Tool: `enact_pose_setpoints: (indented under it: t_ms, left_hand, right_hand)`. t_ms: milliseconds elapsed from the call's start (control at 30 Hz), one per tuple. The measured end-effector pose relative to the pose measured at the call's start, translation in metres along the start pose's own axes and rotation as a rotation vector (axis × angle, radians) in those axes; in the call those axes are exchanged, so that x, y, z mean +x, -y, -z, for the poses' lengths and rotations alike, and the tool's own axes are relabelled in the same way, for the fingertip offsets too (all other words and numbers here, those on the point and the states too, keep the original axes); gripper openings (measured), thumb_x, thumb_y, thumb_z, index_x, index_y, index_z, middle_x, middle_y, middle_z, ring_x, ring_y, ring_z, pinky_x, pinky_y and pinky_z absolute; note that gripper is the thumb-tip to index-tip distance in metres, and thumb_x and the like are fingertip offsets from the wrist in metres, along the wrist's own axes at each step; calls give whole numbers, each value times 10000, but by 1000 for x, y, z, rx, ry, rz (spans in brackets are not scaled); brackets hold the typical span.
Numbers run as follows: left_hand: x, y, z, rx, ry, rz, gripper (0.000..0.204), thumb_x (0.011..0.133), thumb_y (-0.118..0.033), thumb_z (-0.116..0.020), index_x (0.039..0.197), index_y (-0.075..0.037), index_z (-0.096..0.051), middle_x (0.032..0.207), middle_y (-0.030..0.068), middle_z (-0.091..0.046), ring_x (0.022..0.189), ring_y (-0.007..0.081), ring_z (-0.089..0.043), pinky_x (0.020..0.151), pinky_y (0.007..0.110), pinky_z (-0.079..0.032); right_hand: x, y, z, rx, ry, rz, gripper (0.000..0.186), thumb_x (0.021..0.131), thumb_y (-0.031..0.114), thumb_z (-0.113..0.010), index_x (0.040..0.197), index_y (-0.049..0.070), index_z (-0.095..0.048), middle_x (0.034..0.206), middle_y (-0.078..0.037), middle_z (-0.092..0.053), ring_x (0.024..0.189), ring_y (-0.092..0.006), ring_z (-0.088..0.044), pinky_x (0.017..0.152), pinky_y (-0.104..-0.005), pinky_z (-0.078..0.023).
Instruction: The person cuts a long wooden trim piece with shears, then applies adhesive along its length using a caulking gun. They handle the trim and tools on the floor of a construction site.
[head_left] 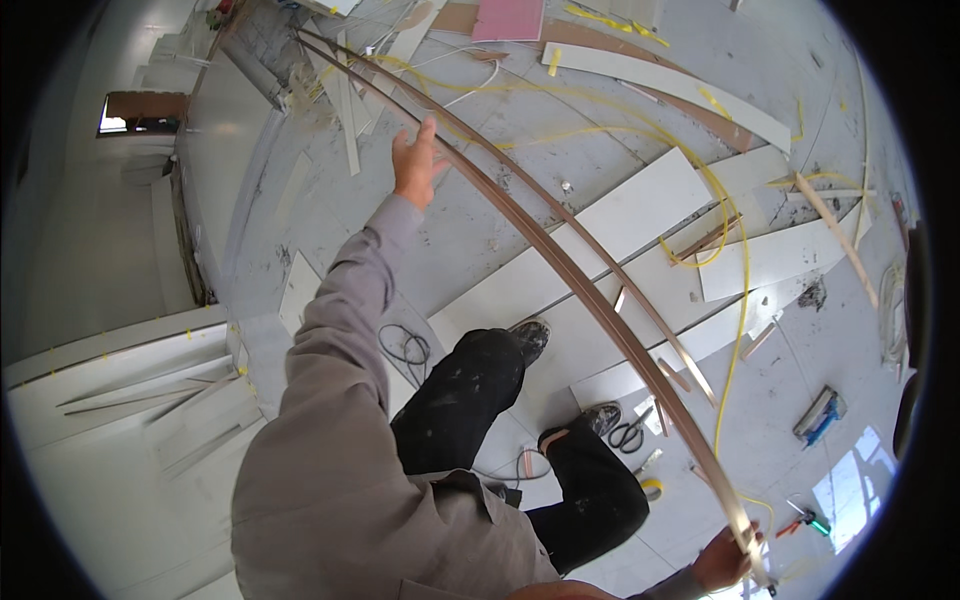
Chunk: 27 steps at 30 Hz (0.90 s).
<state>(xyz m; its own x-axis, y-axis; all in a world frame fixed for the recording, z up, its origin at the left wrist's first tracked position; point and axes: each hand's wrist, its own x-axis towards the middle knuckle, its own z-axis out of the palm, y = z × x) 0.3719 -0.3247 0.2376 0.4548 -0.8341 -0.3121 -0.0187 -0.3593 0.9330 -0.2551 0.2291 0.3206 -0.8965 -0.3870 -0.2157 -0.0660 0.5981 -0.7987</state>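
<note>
A long, thin brown trim strip (585, 285) runs diagonally from the far left down to the near right, and both of my hands are on it. My left hand (414, 165) is stretched forward at its far part, with thumb and fingers about the strip's edge; part of the grip is hidden. Close to the lower right edge, my right hand (724, 560) is closed around the near end. A second brown strip (572, 222) lies alongside, to the right of the held one.
White panels (645, 205) and offcuts cover the floor ahead. A yellow hose (745, 290) winds among them. Scissors (630, 432), a roll of yellow tape (652, 489), a blue-handled tool (820, 416) and a caulking gun (805, 518) lie to the right. White boards (130, 400) stand at left.
</note>
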Motion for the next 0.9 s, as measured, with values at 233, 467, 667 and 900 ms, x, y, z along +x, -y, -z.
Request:
enact_pose_setpoints:
  t_ms: [233,467,667,900]
  left_hand:
    - [-22,-32,57,14,-287,298,857,856,-412,-865,1452,42,-449,1086,157,-648,875,258,-664,734,435,-556]
    - [-111,-95,54,-786,117,480,190,995,-217,-693,873,-74,-665,735,65,-680,598,177,-645,492,335,-503]
    - [-231,-160,42,-712,-17,274,226,1007,-244,-624,850,-85,-587,616,56,-605,434,181,-570,381,345,-448]
    - [-281,-205,61,-756,-39,279,208,1019,-258,-623,958,-72,-552,671,48,-596,488,160,-587,412,323,-477]
  right_hand:
    - [-76,129,113,-401,-70,-34,599,883,323,-781,1331,-24,-588,1194,-213,-708,1098,-324,-677,946,-450,-546]
    - [-132,237,121,-517,103,3,597,879,331,-778,1322,-21,-586,1204,-233,-699,1122,-347,-673,960,-468,-541]
    - [-127,295,48,-498,326,155,595,876,337,-776,1314,-17,-585,1214,-250,-692,1143,-368,-669,973,-483,-536]
    - [-173,378,-151,-540,815,407,594,872,344,-773,1305,-14,-583,1224,-270,-684,1167,-391,-665,987,-501,-531]
